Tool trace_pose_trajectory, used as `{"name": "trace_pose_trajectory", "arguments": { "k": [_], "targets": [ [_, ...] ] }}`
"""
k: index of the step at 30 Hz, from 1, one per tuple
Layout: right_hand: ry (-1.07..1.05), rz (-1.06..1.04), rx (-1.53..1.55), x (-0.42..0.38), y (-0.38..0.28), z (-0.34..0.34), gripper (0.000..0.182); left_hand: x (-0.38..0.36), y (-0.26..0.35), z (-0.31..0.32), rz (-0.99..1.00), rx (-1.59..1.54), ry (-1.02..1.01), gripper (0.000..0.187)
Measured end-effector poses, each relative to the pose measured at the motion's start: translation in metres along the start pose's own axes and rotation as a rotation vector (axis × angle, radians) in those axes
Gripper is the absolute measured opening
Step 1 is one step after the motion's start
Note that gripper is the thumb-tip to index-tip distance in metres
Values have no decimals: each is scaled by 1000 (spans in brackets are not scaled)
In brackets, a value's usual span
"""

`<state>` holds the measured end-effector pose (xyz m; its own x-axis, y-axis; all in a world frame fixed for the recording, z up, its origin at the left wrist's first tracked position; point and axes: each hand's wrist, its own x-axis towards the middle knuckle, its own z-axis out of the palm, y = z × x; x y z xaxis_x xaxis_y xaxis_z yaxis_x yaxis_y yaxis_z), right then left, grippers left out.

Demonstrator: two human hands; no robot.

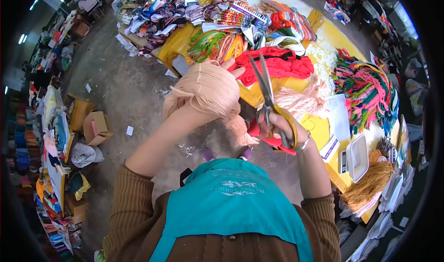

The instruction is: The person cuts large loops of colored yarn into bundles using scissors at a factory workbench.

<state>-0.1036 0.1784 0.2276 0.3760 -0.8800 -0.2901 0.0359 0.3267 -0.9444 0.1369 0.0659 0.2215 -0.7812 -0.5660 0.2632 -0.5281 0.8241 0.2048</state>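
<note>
Gripping scissors (268, 95), right fingers (278, 119) curl; left fingers (237, 72) splay under yarn (203, 87); apron (226, 211): "ROYAL SPRING".

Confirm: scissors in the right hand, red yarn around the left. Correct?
Not quite, the colour is off: the yarn around the left hand is pale peach, not red, as the head view shows. The scissors are in the right hand, as you say.

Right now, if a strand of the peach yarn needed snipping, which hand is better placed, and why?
Probably the right hand: it holds the scissors, blades slightly parted. The left hand is largely hidden by the peach yarn, so it seems less free.
</note>
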Motion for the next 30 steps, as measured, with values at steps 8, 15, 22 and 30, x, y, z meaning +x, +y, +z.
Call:
{"name": "trace_pose_trajectory", "arguments": {
  "k": [8, 15, 22, 30],
  "targets": [
    [-60, 95, -182, -19, 1, 18, 47, 11, 17, 23, 39, 665, -258, 71],
    [-22, 145, -134, -23, 15, 10, 43, 7, 25, 23, 108, 344, -213, 56],
    [-15, 146, -248, -22, 9, 9, 42, 4, 12, 65, 43, 167, -145, 46],
    [-24, 20, -282, -6, 5, 11, 43, -4, 17, 43, 171, 201, -56, 50]
  ]
}}
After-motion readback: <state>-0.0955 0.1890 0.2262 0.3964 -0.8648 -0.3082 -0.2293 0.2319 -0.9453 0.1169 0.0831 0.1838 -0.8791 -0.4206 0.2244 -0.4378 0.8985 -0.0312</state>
